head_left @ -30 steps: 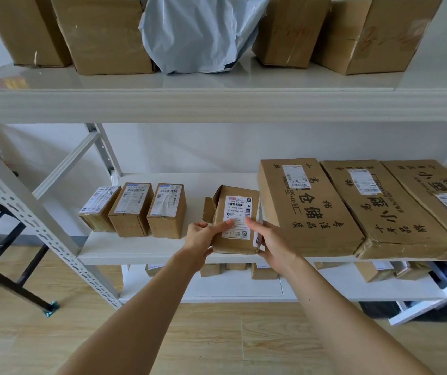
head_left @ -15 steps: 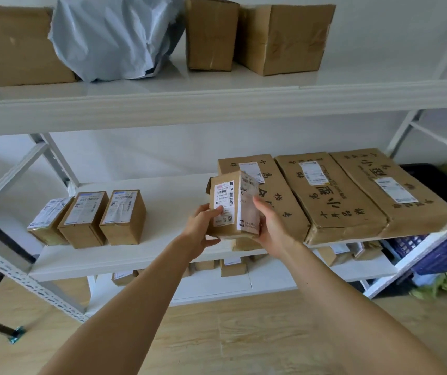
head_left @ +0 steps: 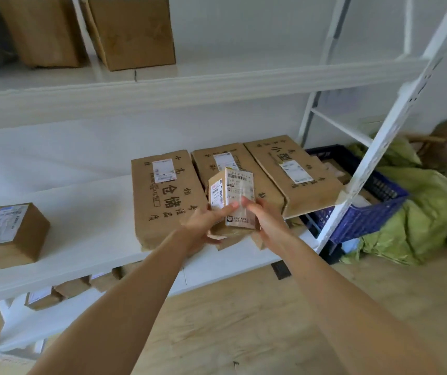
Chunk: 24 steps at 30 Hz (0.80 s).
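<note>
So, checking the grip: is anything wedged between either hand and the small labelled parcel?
Nothing visible. The left hand and the right hand both hold the small parcel directly, bare fingers on its cardboard and labels, in front of the long boxes that lie on the shelf.

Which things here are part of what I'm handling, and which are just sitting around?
In hand: small labelled box, gripped by left hand and right hand.
Lying about: three long cartons, small boxes at left, blue crate, green bag, boxes on the upper shelf.
</note>
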### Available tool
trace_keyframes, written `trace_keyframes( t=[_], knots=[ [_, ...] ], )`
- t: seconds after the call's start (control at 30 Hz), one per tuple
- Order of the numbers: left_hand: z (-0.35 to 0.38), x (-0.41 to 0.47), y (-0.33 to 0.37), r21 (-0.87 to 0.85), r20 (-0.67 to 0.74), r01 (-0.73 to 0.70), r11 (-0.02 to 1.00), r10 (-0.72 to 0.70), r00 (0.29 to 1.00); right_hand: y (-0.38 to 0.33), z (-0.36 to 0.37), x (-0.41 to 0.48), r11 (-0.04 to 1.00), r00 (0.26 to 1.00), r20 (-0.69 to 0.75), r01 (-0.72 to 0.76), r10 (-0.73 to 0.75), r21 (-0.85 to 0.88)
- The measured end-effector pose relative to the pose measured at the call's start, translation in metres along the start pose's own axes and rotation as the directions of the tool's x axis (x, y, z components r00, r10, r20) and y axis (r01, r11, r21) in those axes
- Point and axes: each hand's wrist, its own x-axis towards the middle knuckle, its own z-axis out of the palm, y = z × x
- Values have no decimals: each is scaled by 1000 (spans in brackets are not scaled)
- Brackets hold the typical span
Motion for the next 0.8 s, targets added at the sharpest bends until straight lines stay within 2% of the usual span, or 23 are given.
trace_keyframes(
  t=[0.27,0.4,0.63,0.8],
  knots=[
    [115,31,-13,-35,47,26,999,-24,999,-1,-115,-34,1000,999,-48,-12,12,3],
    [170,56,-18,-3,145,62,998,-61,988,1,-175,-46,999,993,-115,-39,39,3],
    [246,108,-15,78,253,120,990,-136,958,7,-252,-29,984,937,-311,-122,158,133],
    [291,156,-13,95,277,162,982,-183,943,8,-304,0,973,909,-356,-169,216,158]
  ],
)
